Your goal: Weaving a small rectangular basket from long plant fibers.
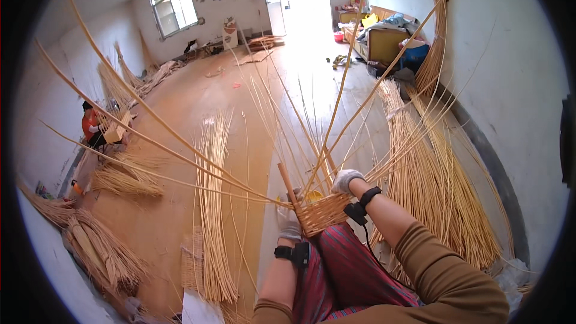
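A partly woven wicker basket (324, 215) rests on my lap, tilted. Long pale rods (186, 144) fan out from its rim to both sides and away from me. A thicker brown stick (287, 183) rises from its left corner. My left hand (289, 219), in a pale work glove, is closed at the basket's left side; its fingertips are partly hidden. At the far right corner, where rods leave the weave, my gloved right hand (347, 181) is closed on the basket's edge. Something yellow (313, 196) shows behind the rim.
Rod bundles lie to my right (444, 192) and left (213, 216); another tall bundle (433, 42) leans on the right wall. Darker bundles (102, 246) lie at lower left. Another person (95, 127) sits far left with wickerwork. A cluttered sofa (384, 39) stands near the bright doorway (303, 6).
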A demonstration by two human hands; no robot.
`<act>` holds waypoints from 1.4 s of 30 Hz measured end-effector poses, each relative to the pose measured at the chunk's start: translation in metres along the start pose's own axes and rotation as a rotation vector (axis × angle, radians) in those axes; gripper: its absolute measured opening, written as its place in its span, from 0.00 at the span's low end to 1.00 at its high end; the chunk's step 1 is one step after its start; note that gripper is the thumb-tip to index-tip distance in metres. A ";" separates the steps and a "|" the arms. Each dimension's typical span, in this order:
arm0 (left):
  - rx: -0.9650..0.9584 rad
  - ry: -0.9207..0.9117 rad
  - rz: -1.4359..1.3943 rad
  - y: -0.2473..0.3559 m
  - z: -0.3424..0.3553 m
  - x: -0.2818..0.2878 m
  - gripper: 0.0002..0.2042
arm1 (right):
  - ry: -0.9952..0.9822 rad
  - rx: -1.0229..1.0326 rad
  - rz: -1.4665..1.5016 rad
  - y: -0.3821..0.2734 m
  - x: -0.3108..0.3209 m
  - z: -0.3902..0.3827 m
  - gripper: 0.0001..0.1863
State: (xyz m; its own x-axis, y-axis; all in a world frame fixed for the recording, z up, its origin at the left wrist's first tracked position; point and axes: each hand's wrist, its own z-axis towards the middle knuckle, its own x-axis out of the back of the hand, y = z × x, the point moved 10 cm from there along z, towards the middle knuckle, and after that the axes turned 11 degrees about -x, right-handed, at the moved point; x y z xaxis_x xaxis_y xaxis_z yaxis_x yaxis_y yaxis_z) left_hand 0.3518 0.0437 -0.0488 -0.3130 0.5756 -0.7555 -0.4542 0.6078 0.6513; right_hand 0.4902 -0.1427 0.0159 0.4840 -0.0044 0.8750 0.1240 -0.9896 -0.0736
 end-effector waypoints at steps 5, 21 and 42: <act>-0.010 -0.024 0.111 0.000 0.010 -0.006 0.27 | -0.016 -0.048 0.041 0.009 0.001 0.016 0.26; -0.073 0.089 0.014 0.079 -0.020 0.001 0.36 | 0.326 0.131 -0.070 -0.055 0.053 -0.080 0.20; 0.102 -0.213 0.422 0.149 -0.156 -0.008 0.25 | 0.379 0.062 0.291 -0.007 -0.036 -0.216 0.48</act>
State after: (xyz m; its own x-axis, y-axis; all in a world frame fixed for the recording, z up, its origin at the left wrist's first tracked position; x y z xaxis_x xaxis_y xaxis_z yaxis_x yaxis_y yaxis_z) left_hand 0.1566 0.0446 0.0428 -0.2701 0.8763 -0.3989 -0.2371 0.3411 0.9097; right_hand 0.2849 -0.1666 0.0884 0.1575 -0.3441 0.9256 0.0875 -0.9288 -0.3601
